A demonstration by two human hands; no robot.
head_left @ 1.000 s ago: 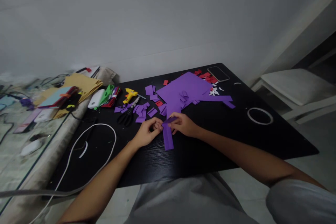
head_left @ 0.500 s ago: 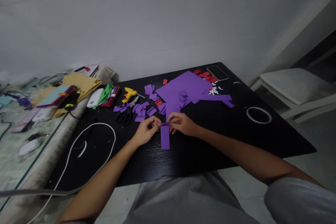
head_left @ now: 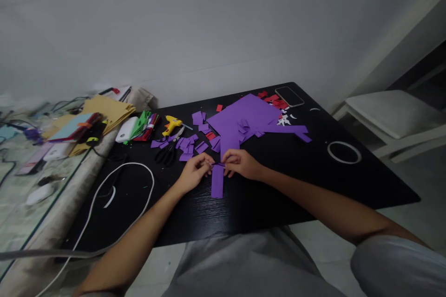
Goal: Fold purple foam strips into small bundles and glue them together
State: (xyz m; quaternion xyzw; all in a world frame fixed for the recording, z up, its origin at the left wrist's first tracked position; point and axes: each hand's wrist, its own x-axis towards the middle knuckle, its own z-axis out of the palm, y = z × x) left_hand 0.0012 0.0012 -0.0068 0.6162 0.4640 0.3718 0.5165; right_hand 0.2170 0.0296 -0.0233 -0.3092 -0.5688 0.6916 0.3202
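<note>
Between my two hands is a purple paper strip (head_left: 217, 183), its lower part hanging toward the table's front edge. My left hand (head_left: 195, 171) pinches the strip's folded upper end from the left. From the other side, my right hand (head_left: 240, 164) grips the same fold between thumb and fingers. Just beyond my hands lie large purple sheets (head_left: 249, 110), one reaching down behind my right fingers. Small cut purple pieces (head_left: 188, 144) are scattered to the left of the sheets. The fingertips partly cover the fold.
Black scissors (head_left: 169, 151) and a yellow glue gun (head_left: 171, 125) lie left of the sheets. A phone (head_left: 289, 96) rests near red and white scraps at the back right. A tape ring (head_left: 344, 152) is on the right; a white cable (head_left: 152, 185) loops at left.
The strip's lower end has swung slightly to the left, and the fold looks flatter between my fingers. Both hands have stayed nearly in place.
</note>
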